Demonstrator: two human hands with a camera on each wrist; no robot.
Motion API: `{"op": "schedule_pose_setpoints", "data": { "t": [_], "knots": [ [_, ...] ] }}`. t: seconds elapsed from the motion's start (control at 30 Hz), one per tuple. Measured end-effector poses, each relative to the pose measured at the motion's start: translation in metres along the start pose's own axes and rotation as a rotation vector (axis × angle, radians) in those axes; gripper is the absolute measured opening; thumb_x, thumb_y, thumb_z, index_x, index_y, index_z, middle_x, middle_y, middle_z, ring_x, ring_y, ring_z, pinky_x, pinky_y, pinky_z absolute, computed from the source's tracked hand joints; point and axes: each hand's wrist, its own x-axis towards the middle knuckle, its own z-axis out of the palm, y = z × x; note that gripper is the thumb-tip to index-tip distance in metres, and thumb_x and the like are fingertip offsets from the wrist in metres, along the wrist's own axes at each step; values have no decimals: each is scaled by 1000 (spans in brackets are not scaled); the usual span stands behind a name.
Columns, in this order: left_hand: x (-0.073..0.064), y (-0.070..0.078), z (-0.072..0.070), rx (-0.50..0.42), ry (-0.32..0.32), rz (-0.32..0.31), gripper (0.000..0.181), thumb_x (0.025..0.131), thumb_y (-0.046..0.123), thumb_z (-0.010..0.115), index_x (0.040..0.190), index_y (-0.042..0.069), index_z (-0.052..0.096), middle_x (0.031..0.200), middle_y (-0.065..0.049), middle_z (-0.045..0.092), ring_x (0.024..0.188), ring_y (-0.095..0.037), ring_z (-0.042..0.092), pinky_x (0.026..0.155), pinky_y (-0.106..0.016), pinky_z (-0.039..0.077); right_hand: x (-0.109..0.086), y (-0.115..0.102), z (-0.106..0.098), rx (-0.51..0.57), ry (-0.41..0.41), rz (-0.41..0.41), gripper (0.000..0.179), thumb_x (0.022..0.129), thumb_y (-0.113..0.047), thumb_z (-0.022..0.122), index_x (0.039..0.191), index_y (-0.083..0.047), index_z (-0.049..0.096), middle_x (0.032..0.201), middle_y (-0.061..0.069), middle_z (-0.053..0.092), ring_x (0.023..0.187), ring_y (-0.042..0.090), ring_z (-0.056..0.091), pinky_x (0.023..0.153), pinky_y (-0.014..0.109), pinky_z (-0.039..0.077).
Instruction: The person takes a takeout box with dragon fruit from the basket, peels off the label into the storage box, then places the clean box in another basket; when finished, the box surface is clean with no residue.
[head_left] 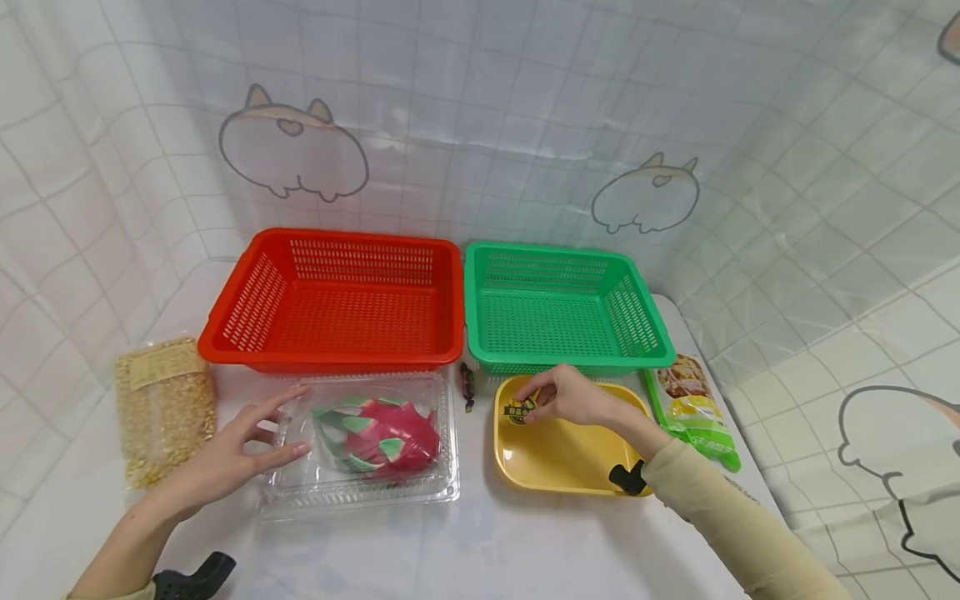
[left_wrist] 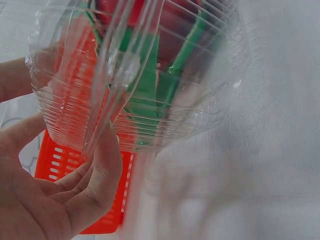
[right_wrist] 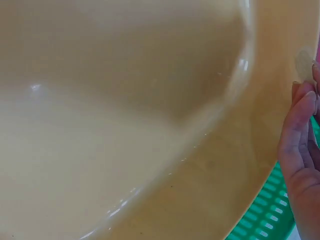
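- Black-and-yellow label (head_left: 517,412) is pinched between thumb and forefinger in the grip of the right hand (head_left: 576,398); it sits at the far left corner of the yellow tub (head_left: 555,454), and whether it touches the wall there I cannot tell.
- The left hand (head_left: 234,454) grasps the left end of a clear plastic box (head_left: 352,496), its thumb lying over the lid and a curled finger at the rim, as the left wrist view shows.
- Inside that box lies a pink dragon fruit (head_left: 401,437) with green scales, seen through the plastic.
- Between box and tub, near both, lies a small candy (head_left: 467,383) in a dark twisted wrapper.
- Black straps circle both wrists, and a beige sleeve (head_left: 742,517) covers the right forearm.
- Behind the box stands a red basket (head_left: 360,321) with slotted walls; a green basket (head_left: 547,321) of the same kind stands just beside it, behind the tub.
- On the far left lies a see-through bag (head_left: 168,417) of yellow grains, at the near left corner of the red basket.
- Right of the tub lies a green-edged packet (head_left: 693,408), its top end by the green basket.
- White worktop (head_left: 480,542) carries everything; grid-patterned sheeting (head_left: 450,125) with animal outlines rises behind.
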Motion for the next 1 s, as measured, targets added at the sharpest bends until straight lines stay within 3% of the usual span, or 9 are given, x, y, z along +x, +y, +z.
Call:
{"op": "schedule_pose_setpoints", "data": {
  "t": [0.5,0.73,1.0],
  "knots": [
    [-1,3,0,-2,1,5,84,91,32,73,159,18,26,143,-22,40,113,-37,49,74,-39,55,15,15,12,-227,-50,-103,24,81,-4,81,104,-5,77,84,1,73,65,9,59,59,18,48],
    [-2,2,1,-17,2,9,85,91,32,72,159,18,25,145,-22,39,114,-38,49,76,-42,56,16,17,16,-299,-54,-117,24,80,-5,81,103,-6,77,80,-1,71,62,7,56,58,17,45],
    [-2,1,1,-24,1,22,84,91,31,72,159,19,25,146,-21,40,114,-36,50,75,-39,56,19,21,21,-408,-19,-143,26,75,-5,83,100,-7,78,89,0,73,66,3,51,61,19,44]
  ]
}}
